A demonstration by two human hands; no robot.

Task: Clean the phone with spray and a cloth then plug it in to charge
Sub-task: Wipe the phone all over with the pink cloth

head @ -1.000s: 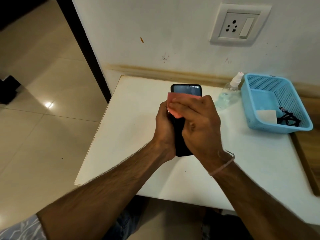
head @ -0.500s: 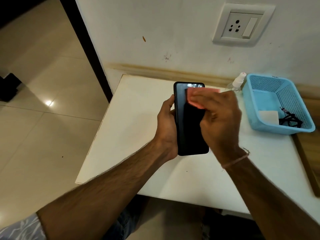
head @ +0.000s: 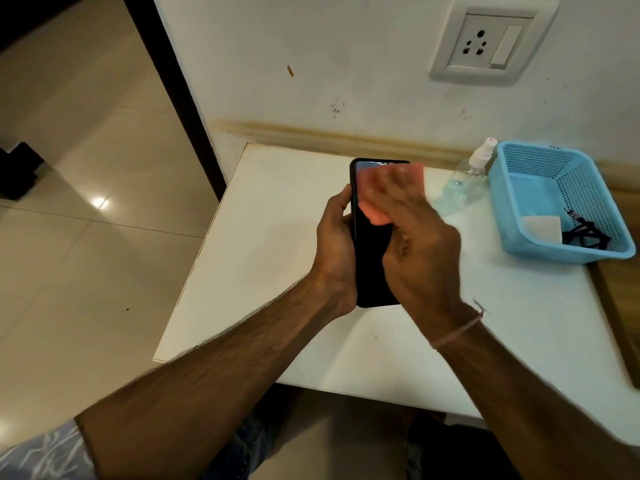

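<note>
pink cloth (head: 372, 199) lies over the upper part of the screen of the phone (head: 372, 265), pressed there by your right hand (head: 422, 251). its fingers look stretched fairly flat over the cloth. they are blurred, so whether the thumb pinches it cannot be told. your left hand (head: 337, 247) grips the phone along its left edge, thumb on the rim and the other fingers hidden behind, holding it lengthways above the white table (head: 263, 237) with its top end towards the wall. the clear spray bottle (head: 464, 181) stands at the back of the table, just beside the blue basket (head: 498, 202). in the basket a white charger block (head: 542, 228) lies beside a black cable (head: 585, 235). a wall socket (head: 485, 39) sits above, up to the right.
</note>
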